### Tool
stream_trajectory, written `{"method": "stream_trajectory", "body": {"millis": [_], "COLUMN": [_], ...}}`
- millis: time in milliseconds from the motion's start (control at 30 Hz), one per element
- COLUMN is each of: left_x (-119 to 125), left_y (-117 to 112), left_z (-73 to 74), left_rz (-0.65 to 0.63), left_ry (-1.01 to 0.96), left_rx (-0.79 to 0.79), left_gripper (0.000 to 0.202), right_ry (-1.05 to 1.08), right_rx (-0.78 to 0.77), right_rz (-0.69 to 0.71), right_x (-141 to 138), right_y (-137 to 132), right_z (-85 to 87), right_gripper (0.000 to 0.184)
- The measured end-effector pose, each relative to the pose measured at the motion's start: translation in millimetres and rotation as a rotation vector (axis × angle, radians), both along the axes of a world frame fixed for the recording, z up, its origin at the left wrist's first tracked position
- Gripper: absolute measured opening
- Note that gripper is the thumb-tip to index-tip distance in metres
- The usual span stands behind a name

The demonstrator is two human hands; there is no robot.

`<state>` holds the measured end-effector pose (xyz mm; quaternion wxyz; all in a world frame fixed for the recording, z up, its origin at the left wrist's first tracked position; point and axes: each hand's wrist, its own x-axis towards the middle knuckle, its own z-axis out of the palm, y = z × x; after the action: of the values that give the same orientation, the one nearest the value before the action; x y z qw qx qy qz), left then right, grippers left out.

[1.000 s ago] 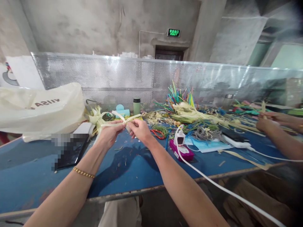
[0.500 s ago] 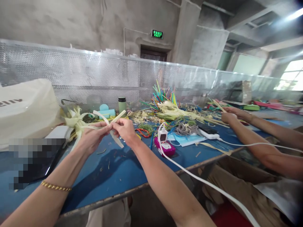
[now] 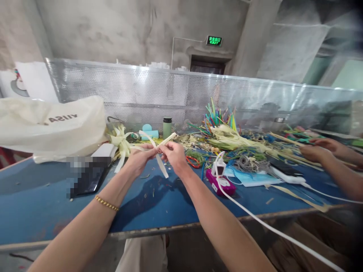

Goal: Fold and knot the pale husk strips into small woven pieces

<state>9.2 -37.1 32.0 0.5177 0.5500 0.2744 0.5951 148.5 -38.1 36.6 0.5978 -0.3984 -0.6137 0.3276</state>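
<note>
1. Hands: my left hand (image 3: 143, 156) and right hand (image 3: 175, 154) meet, thumbs and fingers pinched on crossed pale husk strips (image 3: 162, 166).
2. Strip position: raised above the blue worktop (image 3: 45, 211), ahead of me. One end hangs below the crossing; another slants up to the right.
3. Front edge: the worn worktop rim runs beneath both my forearms.
4. Rear limit: a perforated metal screen (image 3: 136, 87) stands along the far side.
5. Room to move: blue surface with small scraps lies below my hands and between my forearms, and extends leftward past the dark glossy device (image 3: 92, 179).
6. Right-hand limit: a magenta box (image 3: 219, 182) with a white plug stands near my right forearm; its white cable (image 3: 283, 236) crosses the front edge.
7. Far right: a co-worker's hands (image 3: 317, 149) hold a pale stalk, well apart from mine.
8. Readable text: the green wall sign (image 3: 214, 40) shows "EXIT" under Chinese characters.
9. Unclear text: the cream bag (image 3: 70, 138) bears dark capitals; I cannot read them reliably. The magenta box's label is too small.
</note>
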Motion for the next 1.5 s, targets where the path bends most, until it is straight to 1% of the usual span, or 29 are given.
{"method": "stream_trajectory", "body": {"millis": [133, 267, 500, 600, 767, 833, 967, 1167, 1500], "left_x": [0.5, 1.7, 2.2, 0.6, -0.9, -0.5, 0.4, 0.7, -0.7], "left_y": [0.7, -0.4, -3.5, -1.1, 3.1, 3.0, 2.3, 3.4, 3.2], "left_z": [-0.3, 1.4, 4.5, 3.3, 0.8, 0.9, 1.0, -0.1, 1.1], "left_rz": [-0.014, -0.015, -0.05, -0.084, -0.195, -0.216, -0.168, -0.098, -0.112], "left_ry": [0.023, 0.02, 0.033, 0.017, -0.042, -0.072, -0.088, -0.053, 0.007], "left_rx": [0.022, 0.031, 0.006, -0.013, -0.058, -0.077, -0.059, -0.06, -0.021], "left_gripper": [0.027, 0.027, 0.027, 0.026, 0.024, 0.025, 0.025, 0.027, 0.026], "right_ry": [-0.026, -0.012, 0.034, 0.038, 0.074, 0.075, 0.06, 0.036, 0.05], "right_rx": [0.032, 0.034, -0.007, -0.006, -0.017, -0.012, -0.013, -0.027, -0.006], "right_rz": [-0.05, -0.047, -0.047, -0.044, -0.045, -0.049, -0.042, -0.061, -0.078], "right_x": [0.9, 1.5, 1.0, 0.0, 0.3, 0.5, -0.4, -0.8, 0.8], "right_y": [0.3, 0.6, -1.8, -2.1, -0.6, -0.3, -1.3, -2.1, 2.7], "right_z": [0.6, 1.3, 2.2, 2.1, 2.8, 2.7, 1.8, 2.2, -0.8], "right_gripper": [0.023, 0.023, 0.022, 0.023, 0.024, 0.024, 0.024, 0.024, 0.023]}}
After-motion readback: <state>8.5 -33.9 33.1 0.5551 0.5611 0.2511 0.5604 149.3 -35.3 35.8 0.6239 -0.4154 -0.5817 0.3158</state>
